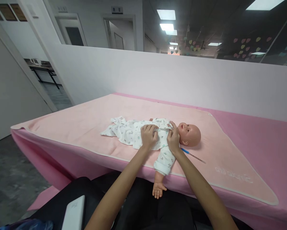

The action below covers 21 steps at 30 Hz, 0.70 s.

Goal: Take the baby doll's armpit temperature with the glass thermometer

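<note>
A bald baby doll (193,135) lies on its back, head to the right, dressed in a white baby shirt (163,139) with small prints. White printed trousers (126,129) cover its legs at the left. My left hand (149,135) rests on the doll's belly, its curled fingers gripping the front of the shirt. Up by the collar, just below the chin, my right hand (173,138) is closed on the shirt's edge. The fingertips of both hands are partly hidden. One doll arm (159,182) hangs over the table's near edge.
Beside the doll's head lies a thin tool with a blue handle (185,151) and a dark shaft. A peach mat (86,127) covers the pink tablecloth (260,137). Behind stands a white partition (182,80). A white flat device (73,212) lies at the lower left.
</note>
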Each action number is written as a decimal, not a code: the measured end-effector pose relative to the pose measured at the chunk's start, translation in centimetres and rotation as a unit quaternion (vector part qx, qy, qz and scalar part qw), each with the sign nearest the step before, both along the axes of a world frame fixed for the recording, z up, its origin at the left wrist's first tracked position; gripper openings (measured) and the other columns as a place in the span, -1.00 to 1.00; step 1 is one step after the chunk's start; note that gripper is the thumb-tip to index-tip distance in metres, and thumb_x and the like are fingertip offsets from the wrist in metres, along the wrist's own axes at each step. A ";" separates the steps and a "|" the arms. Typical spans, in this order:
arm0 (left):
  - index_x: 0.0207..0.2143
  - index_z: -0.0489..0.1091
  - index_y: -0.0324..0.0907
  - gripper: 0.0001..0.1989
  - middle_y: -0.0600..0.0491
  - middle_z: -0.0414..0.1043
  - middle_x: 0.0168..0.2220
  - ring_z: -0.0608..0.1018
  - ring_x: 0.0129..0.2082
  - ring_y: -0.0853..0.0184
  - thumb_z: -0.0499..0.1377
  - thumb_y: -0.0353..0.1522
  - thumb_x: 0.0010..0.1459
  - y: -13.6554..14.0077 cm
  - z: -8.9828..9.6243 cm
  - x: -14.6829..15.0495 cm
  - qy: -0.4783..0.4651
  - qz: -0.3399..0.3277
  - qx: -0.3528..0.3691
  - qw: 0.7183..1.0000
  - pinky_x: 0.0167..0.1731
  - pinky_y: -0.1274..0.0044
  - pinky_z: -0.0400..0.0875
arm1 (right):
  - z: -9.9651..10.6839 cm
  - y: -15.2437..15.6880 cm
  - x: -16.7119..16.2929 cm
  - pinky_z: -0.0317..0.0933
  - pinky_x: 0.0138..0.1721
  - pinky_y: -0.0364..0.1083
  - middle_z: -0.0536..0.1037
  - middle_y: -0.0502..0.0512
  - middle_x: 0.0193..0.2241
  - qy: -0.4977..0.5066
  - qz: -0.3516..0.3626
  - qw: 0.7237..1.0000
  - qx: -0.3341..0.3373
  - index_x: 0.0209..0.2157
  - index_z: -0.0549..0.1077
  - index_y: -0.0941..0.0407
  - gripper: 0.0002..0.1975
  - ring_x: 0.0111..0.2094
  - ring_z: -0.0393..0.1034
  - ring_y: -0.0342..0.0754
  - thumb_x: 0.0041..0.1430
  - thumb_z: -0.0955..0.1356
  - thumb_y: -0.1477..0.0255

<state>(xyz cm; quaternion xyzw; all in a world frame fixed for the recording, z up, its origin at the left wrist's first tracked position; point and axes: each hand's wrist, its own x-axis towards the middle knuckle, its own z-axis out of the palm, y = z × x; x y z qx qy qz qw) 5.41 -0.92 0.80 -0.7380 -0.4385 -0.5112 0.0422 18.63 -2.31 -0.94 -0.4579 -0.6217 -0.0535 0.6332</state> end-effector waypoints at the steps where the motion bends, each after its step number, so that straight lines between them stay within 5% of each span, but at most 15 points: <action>1: -0.37 0.36 -0.11 -0.81 0.08 0.46 -0.33 0.36 -0.23 0.23 0.01 -0.49 0.00 0.0 0.0 0.1 0.000 0.003 0.002 1.000 -0.18 0.36 0.12 | 0.0 0.0 0.0 0.28 -0.07 -0.08 0.38 0.20 -0.02 -0.005 -0.003 1.000 0.001 0.09 0.15 0.13 -0.57 -0.03 0.33 -0.11 0.19 0.06 0.57; 21: -0.41 0.33 -0.12 -0.90 0.09 0.45 -0.36 0.38 -0.31 0.30 0.05 -0.47 0.05 -0.2 0.0 0.6 0.037 -0.027 0.065 0.997 -0.19 0.40 0.13 | -0.2 -0.1 0.1 0.05 0.15 0.13 0.28 0.16 0.06 -0.121 -0.061 0.989 0.053 0.08 0.20 0.14 -0.41 0.15 0.07 -0.06 0.03 0.00 0.72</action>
